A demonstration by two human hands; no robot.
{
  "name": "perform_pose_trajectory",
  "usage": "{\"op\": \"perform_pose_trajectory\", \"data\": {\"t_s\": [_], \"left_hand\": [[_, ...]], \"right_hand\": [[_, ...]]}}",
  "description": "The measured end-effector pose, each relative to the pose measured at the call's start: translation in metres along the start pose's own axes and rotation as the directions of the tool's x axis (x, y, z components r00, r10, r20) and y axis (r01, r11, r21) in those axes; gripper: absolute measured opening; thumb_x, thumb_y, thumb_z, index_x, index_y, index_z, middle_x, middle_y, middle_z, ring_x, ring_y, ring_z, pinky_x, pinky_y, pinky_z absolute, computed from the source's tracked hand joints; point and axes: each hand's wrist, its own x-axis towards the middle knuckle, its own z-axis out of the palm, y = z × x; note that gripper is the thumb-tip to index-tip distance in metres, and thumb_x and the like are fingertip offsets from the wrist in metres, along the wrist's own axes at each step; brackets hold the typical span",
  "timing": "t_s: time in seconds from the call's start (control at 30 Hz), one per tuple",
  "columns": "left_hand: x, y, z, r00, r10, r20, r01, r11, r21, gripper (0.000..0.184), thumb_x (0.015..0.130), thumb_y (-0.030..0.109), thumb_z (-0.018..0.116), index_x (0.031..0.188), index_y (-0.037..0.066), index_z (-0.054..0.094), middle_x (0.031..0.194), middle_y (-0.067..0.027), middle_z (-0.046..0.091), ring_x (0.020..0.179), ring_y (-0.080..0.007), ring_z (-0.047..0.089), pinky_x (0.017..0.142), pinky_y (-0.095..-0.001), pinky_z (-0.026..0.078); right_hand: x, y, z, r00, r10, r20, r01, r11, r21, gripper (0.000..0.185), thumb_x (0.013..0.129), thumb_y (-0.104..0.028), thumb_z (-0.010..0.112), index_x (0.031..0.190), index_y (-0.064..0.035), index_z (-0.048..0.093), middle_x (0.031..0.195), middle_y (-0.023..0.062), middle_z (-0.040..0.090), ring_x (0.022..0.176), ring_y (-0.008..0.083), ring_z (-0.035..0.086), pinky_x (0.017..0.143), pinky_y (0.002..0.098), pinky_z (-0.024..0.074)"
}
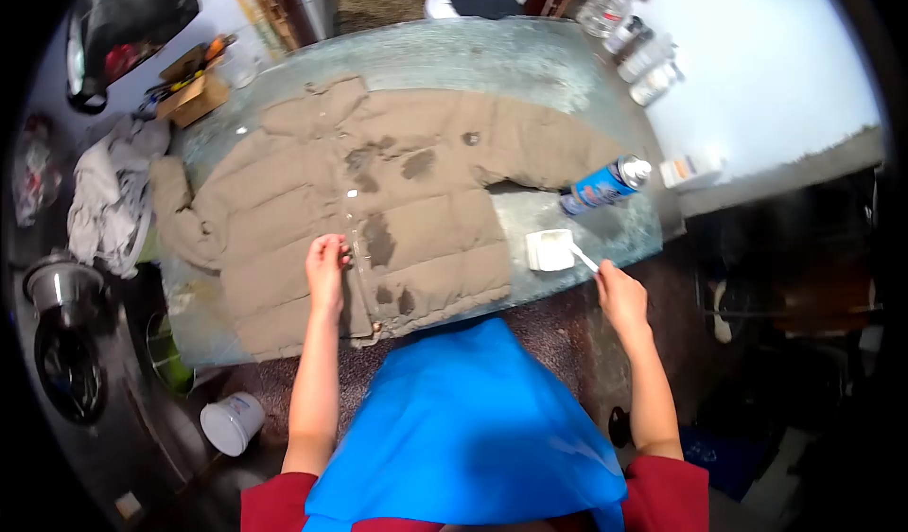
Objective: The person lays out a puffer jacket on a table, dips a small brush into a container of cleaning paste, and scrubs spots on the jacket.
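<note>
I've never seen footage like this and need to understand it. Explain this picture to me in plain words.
There is no machine here: a person in a blue apron works with two bare hands. The single picture comes from a camera worn on the head, looking forward and down, so the arms reach in from the bottom.

A brown padded jacket lies spread on a table, with several dark patches on its front. A small white dish and a blue spray can are to its right.

The right hand holds a thin white tool reaching to the dish. The left hand is at the jacket's front; whether it grips anything is unclear.
</note>
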Motion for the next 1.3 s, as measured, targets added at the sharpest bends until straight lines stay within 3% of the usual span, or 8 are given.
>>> {"op": "perform_pose_trajectory", "data": {"t_s": [0.27, 0.37, 0.43, 0.57, 0.73, 0.8, 1.23, 1.3], "left_hand": [[0.002, 0.000, -0.011, 1.000, -0.028, 0.011, 0.028, 1.000, 0.013, 0.012, 0.093, 0.016, 0.055, 0.099, 0.006, 0.057, 0.091, -0.0013, 0.060, 0.076, -0.0063, 0.055, 0.063, -0.0197, 0.046], [0.008, -0.001, -0.004, 0.999, -0.049, 0.009, 0.046, 0.984, 0.170, 0.018, 0.092, 0.015, 0.055, 0.105, 0.003, 0.057, 0.090, -0.0018, 0.060, 0.072, -0.0066, 0.055, 0.062, -0.0198, 0.046], [0.022, -0.006, 0.003, 0.994, -0.038, 0.099, 0.009, 0.959, 0.282, 0.026, 0.089, 0.015, 0.058, 0.109, -0.001, 0.055, 0.083, 0.0001, 0.057, 0.068, -0.0067, 0.053, 0.061, -0.0209, 0.045], [0.069, -0.034, 0.008, 0.957, 0.261, 0.130, -0.282, 0.719, 0.635, 0.025, 0.085, 0.018, 0.063, 0.102, -0.001, 0.058, 0.075, -0.0056, 0.061, 0.064, -0.0109, 0.055, 0.061, -0.0262, 0.046], [0.085, -0.040, 0.003, 0.984, 0.146, 0.098, -0.175, 0.766, 0.619, 0.019, 0.084, 0.018, 0.065, 0.088, 0.000, 0.059, 0.070, -0.0047, 0.061, 0.063, -0.0104, 0.055, 0.061, -0.0266, 0.046], [0.090, -0.048, -0.001, 0.995, 0.047, 0.091, -0.082, 0.897, 0.433, 0.018, 0.083, 0.019, 0.064, 0.084, 0.002, 0.060, 0.068, -0.0083, 0.063, 0.061, -0.0164, 0.060, 0.061, -0.0317, 0.048], [0.097, -0.057, -0.001, 0.994, 0.059, 0.095, -0.102, 0.825, 0.556, 0.017, 0.087, 0.016, 0.061, 0.079, 0.001, 0.058, 0.064, -0.0035, 0.061, 0.059, -0.0093, 0.056, 0.057, -0.0253, 0.045], [0.095, -0.055, -0.001, 0.995, 0.064, 0.077, -0.096, 0.821, 0.563, 0.018, 0.083, 0.021, 0.063, 0.080, 0.003, 0.061, 0.066, -0.0091, 0.065, 0.063, -0.0198, 0.064, 0.062, -0.0331, 0.049]], "right_hand": [[-0.014, 0.000, -0.005, 0.993, 0.114, -0.031, -0.104, 0.969, 0.226, 0.009, 0.089, -0.015, 0.056, 0.089, -0.0064, 0.054, 0.070, 0.0133, 0.059, 0.064, 0.0314, 0.060, 0.056, 0.0407, 0.0439], [-0.008, -0.011, 0.000, 0.983, 0.173, 0.062, -0.158, 0.626, 0.764, 0.010, 0.091, -0.013, 0.058, 0.092, -0.0022, 0.056, 0.068, -0.0070, 0.045, 0.064, 0.0011, 0.038, 0.053, 0.0188, 0.0302], [0.006, -0.036, 0.018, 0.976, 0.151, 0.159, -0.205, 0.367, 0.907, 0.010, 0.091, -0.012, 0.057, 0.092, -0.0020, 0.056, 0.070, -0.0065, 0.048, 0.064, 0.0008, 0.040, 0.053, 0.0188, 0.0311], [0.058, -0.132, 0.054, 0.993, -0.076, -0.091, 0.118, 0.544, 0.831, 0.011, 0.092, -0.013, 0.056, 0.095, -0.0026, 0.056, 0.072, -0.0024, 0.055, 0.068, 0.0065, 0.049, 0.060, 0.0227, 0.0405], [0.107, -0.212, 0.094, 0.978, -0.193, -0.075, 0.188, 0.683, 0.706, 0.011, 0.091, -0.017, 0.056, 0.092, -0.0061, 0.056, 0.064, 0.0101, 0.057, 0.056, 0.0210, 0.055, 0.055, 0.0323, 0.0439], [0.116, -0.221, 0.102, 0.956, -0.289, -0.058, 0.284, 0.852, 0.439, 0.014, 0.091, -0.022, 0.052, 0.088, -0.0089, 0.050, 0.069, 0.0194, 0.060, 0.067, 0.0427, 0.058, 0.058, 0.0495, 0.0464], [0.116, -0.237, 0.094, 0.982, -0.188, -0.035, 0.188, 0.919, 0.346, 0.014, 0.090, -0.022, 0.050, 0.087, -0.0088, 0.046, 0.071, 0.0210, 0.061, 0.067, 0.0455, 0.058, 0.059, 0.0560, 0.0441], [0.112, -0.237, 0.094, 0.973, -0.229, -0.014, 0.220, 0.913, 0.344, 0.014, 0.090, -0.022, 0.051, 0.087, -0.0085, 0.046, 0.071, 0.0212, 0.061, 0.068, 0.0453, 0.058, 0.059, 0.0558, 0.0441]]}}
